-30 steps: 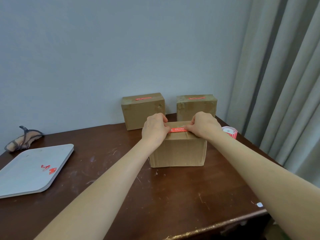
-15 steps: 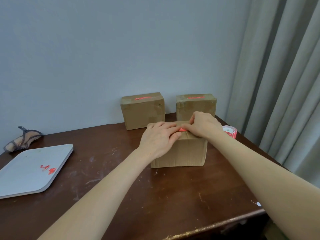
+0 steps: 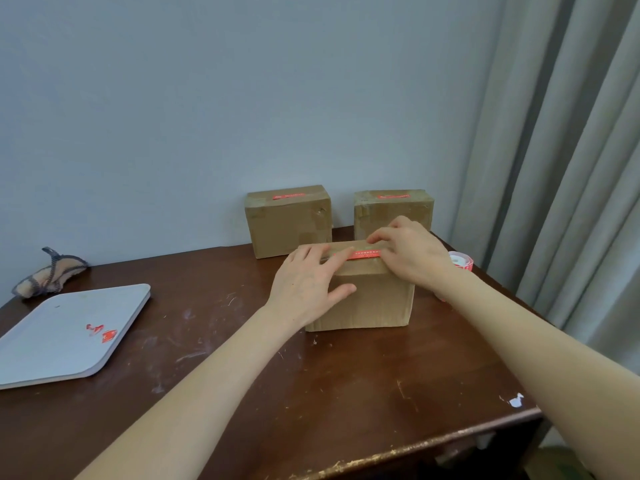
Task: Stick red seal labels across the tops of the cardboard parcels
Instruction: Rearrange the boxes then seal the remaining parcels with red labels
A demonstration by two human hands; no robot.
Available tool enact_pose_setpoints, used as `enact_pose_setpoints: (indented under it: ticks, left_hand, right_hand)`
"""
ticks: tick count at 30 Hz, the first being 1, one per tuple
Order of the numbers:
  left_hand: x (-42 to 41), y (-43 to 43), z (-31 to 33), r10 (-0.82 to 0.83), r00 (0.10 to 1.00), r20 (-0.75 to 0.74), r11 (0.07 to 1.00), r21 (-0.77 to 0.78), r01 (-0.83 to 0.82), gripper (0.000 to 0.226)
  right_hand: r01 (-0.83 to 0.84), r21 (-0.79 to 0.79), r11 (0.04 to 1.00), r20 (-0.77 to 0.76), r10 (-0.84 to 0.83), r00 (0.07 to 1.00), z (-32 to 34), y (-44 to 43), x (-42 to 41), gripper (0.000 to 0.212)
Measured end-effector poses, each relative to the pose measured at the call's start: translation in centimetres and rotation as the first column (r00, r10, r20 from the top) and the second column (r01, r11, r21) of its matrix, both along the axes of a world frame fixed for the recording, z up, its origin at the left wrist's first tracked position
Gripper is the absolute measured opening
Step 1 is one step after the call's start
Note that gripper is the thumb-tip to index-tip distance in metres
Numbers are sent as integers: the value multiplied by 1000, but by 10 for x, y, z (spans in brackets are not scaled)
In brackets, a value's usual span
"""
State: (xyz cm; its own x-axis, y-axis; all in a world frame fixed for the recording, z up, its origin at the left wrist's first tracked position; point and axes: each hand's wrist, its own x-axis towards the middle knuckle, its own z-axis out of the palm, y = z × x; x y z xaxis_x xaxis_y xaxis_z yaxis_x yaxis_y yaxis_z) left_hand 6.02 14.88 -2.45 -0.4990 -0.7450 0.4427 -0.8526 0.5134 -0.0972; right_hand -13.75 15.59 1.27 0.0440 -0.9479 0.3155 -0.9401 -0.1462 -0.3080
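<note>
Already the far parcels (image 3: 287,220) (image 3: 393,211) at twelve o'clock wear labels (image 3: 288,196); left hand (image 3: 308,289) and right hand (image 3: 412,258), open-fingered, gripping nothing, press what looks the last red seal label (image 3: 363,254) onto the near parcel (image 3: 367,303).

- The red label (image 3: 363,254) on top of the front box (image 3: 367,299) has one row of tiny pale letters. They are too small to read.
- The red label on the back left box (image 3: 288,196) shows only faint blurry marks.
- The red label on the back right box (image 3: 393,196) is just as blurry.
- The grey tray (image 3: 52,344) has red sticker bits (image 3: 104,333) on it. One is a diamond shape with a pale mark that cannot be read.
- The label roll (image 3: 462,261) shows no clear words.
</note>
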Motion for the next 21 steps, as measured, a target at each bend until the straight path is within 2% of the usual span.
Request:
enact_pose_setpoints:
  ticks: [2, 4, 10, 14, 21]
  left_hand:
    - [-3, -1, -1, 6, 1000, 13, 1000, 3, -6, 60]
    - [-5, -2, -3, 28, 1000, 15, 999, 20, -28, 59]
    - [-7, -2, -3, 48, 999, 8, 999, 10, -49, 54]
    - [-2, -2, -2, 21, 1000, 1, 1000, 9, -21, 55]
    - [-2, 0, -1, 7, 1000, -18, 1000, 1, -7, 54]
  right_hand:
    - [-99, 12, 995, -117, 100, 988, -3, 10, 5, 40]
    - [-125, 57, 991, -200, 134, 971, -11, 15, 10, 48]
    - [-76, -28, 997, -294, 64, 954, -22, 20, 16, 51]
    - [-47, -34, 998, -303, 35, 952, -19, 23, 11, 50]
    - [-31, -3, 1000, -223, 29, 974, -17, 23, 10, 53]
